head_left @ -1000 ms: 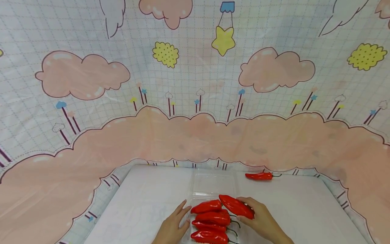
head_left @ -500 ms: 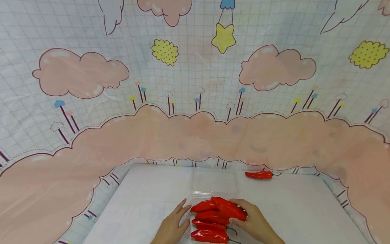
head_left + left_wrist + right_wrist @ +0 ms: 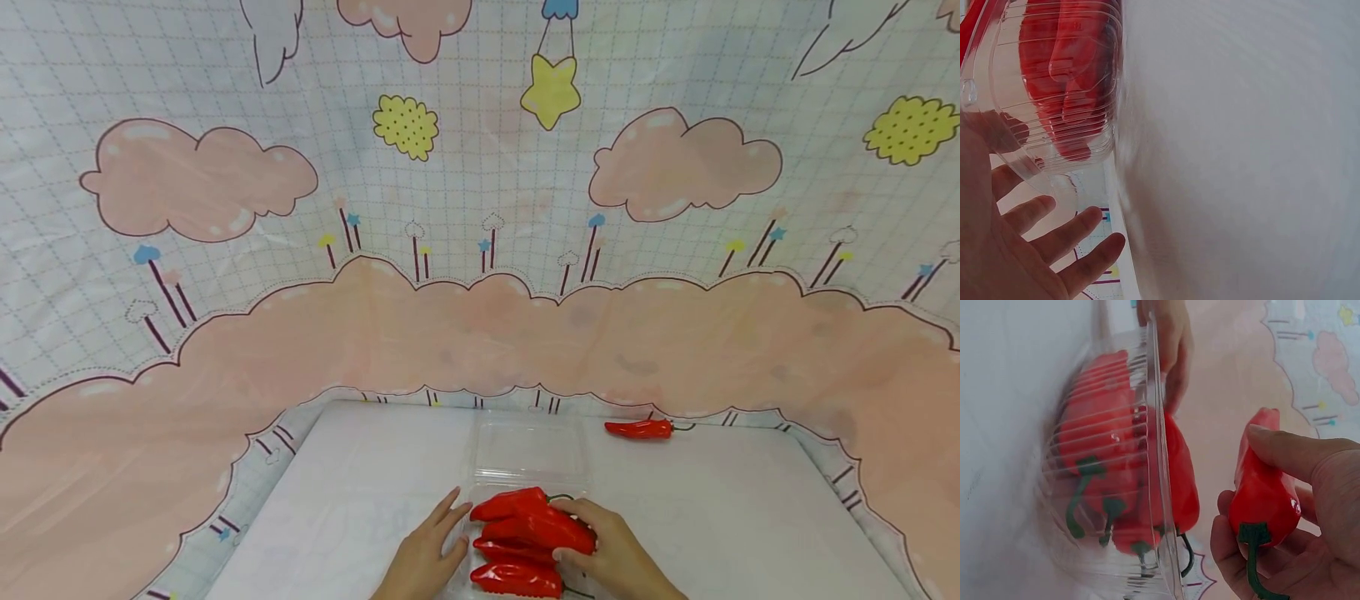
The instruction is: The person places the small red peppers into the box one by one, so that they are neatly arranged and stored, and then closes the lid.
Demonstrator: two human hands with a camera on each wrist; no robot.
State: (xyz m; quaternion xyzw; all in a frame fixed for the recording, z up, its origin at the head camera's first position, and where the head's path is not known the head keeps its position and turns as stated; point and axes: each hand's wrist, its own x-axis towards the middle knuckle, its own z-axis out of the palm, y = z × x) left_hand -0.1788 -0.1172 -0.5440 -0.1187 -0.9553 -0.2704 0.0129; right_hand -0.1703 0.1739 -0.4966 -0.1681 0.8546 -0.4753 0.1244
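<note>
A clear plastic clamshell box (image 3: 1159, 425) lies with its lid (image 3: 528, 446) folded back. Several red peppers (image 3: 516, 578) with green stems lie crosswise in it. My right hand (image 3: 615, 550) grips another red pepper (image 3: 1266, 503) between thumb and fingers, stem toward the wrist. This pepper is apart from the box wall in the right wrist view, and from the head it overlaps the row of peppers. At the box's left side is my left hand (image 3: 427, 550), its fingers (image 3: 1069, 237) spread and its thumb by the rim. The box hides part of the thumb.
One more red pepper (image 3: 639, 429) lies at the back right of the white table (image 3: 720, 492). A cloth printed with clouds (image 3: 675, 342) hangs behind the table and along its sides.
My right hand has moved left with its pepper, from the box's right edge to over the peppers inside. The left hand has stayed at the box's left side.
</note>
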